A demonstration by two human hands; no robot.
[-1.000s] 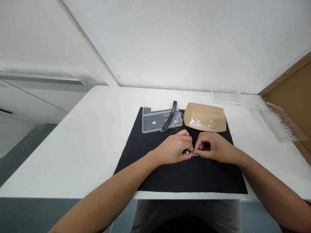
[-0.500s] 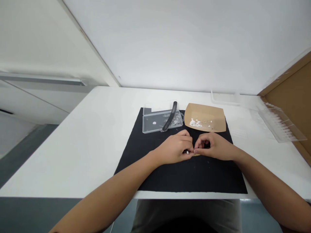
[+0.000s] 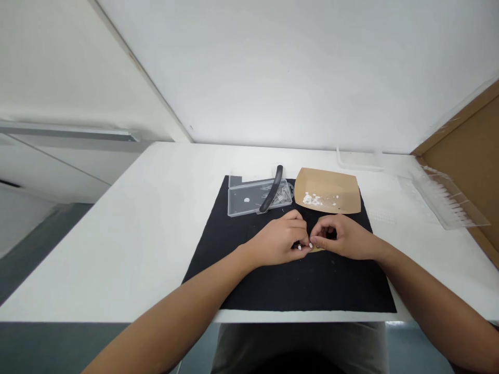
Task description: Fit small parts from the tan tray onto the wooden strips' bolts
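Observation:
My left hand is closed, its fingers curled low over the black mat. A small white piece shows between its fingers. Touching or almost touching it, my right hand is closed in a pinch, with another small white piece at the tips of its thumb and forefinger. Under the fingertips a tan-yellow piece peeks out, mostly covered by both hands. The white pieces are too small for me to tell their exact kind.
Behind my hands lie a clear plastic case with transparent slivers, a black curved strip across it, and a brown paper tray holding white bits. At right, a clear rack carries white tips near a brown board.
The white piece at my right fingertips and more of the tan-yellow piece now show. Both hands stay close together in nearly the same place; the view has shifted slightly.

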